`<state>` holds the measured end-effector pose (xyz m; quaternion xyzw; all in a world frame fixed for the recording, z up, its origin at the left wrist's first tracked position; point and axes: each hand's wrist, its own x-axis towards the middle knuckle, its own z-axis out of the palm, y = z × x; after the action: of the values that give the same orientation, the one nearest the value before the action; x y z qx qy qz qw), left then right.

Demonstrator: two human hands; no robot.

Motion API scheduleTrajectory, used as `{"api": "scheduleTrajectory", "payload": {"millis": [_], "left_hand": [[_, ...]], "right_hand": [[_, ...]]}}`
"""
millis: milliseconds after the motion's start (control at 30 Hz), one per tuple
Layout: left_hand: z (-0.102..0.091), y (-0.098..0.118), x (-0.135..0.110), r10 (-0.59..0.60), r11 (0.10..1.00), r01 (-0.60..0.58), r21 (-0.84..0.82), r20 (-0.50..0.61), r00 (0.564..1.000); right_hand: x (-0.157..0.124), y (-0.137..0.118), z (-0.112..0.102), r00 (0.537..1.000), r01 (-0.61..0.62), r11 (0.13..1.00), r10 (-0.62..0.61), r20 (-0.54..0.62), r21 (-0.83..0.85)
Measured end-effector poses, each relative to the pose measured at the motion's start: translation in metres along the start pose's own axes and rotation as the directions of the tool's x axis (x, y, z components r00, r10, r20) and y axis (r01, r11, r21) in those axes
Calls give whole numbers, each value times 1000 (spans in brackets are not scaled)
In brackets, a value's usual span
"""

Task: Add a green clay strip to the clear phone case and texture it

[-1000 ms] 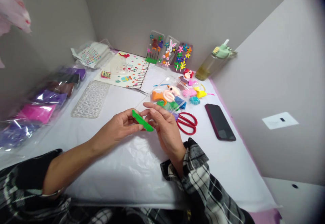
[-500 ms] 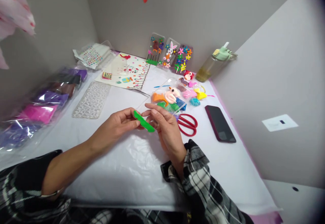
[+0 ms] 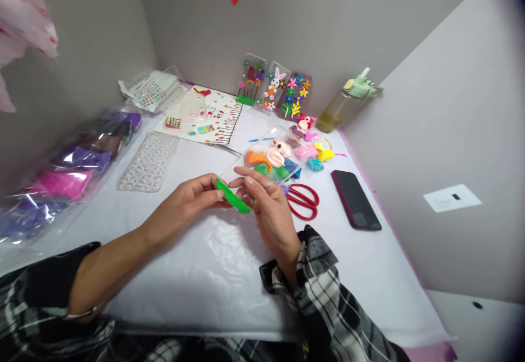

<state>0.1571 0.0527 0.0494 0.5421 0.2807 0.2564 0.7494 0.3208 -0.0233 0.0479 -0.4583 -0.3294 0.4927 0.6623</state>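
Between my hands is a clear phone case (image 3: 262, 139), tilted, with a strip of bright green clay (image 3: 233, 197) along its near end. My left hand (image 3: 192, 199) pinches the left corner of that end, its thumb on the green clay. Curled around the right side of the same end is my right hand (image 3: 268, 200), thumb and index finger close together; some of its fingertips are hidden. Through and behind the transparent case I see a pale bird-shaped clay figure (image 3: 275, 154), orange clay (image 3: 256, 158) and blue clay (image 3: 294, 168).
Red-handled scissors (image 3: 303, 202) and a phone (image 3: 356, 200) lie to the right. Decorated cases (image 3: 274, 86) lean on the back wall near a bottle (image 3: 342, 102). Leftward are a textured clear case (image 3: 148, 162), bagged clay packs (image 3: 65, 181) and a sticker-covered sheet (image 3: 219, 111).
My left thumb has shifted slightly up and back along the green clay. The right hand and the phone case are nearly unmoved.
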Motion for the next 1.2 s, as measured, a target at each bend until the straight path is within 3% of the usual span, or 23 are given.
{"api": "scheduleTrajectory", "payload": {"millis": [1200], "left_hand": [[-5,-2,2,57,996,-55,-67,20,998]], "right_hand": [[0,1,-2,1000,-21,1000,21,7,4]]}}
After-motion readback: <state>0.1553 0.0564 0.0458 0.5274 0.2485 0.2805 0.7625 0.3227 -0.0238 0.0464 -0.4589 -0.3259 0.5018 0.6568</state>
